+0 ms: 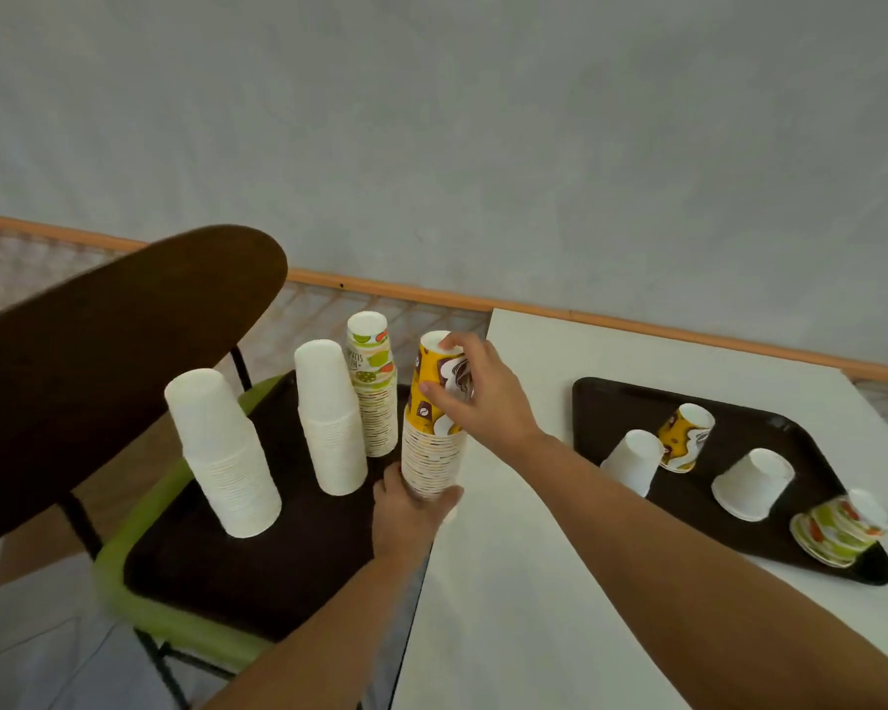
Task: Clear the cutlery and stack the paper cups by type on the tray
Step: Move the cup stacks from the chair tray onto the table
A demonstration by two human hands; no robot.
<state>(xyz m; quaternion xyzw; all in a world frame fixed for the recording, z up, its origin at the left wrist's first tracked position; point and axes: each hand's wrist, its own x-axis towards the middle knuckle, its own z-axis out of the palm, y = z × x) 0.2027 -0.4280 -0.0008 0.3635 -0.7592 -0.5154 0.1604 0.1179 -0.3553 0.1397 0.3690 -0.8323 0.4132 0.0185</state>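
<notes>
Under your right grip [483, 397] is the top yellow cup [424, 366] of the tall yellow stack [431, 453]. Your right grip is closed round that cup, with fingers on its side and one on its flat top. Just below, your left grip [411, 509] holds the foot of the stack. The stack is at the edge of the tray [257, 556], next to the table [508, 581]. I cannot tell if it rests on the tray.

The cups are paper, so they should be very light, thin and easy to squash. Hold a cup softly by its sides and don't squeeze. A tall stack may bend or tip, so hold it low as well.

The cups sit mouth down, flat ends up. The stack's long way runs almost straight up.

Far to the right of your right grip, one more yellow cup [685, 438] waits on a second tray [611, 402].
</notes>
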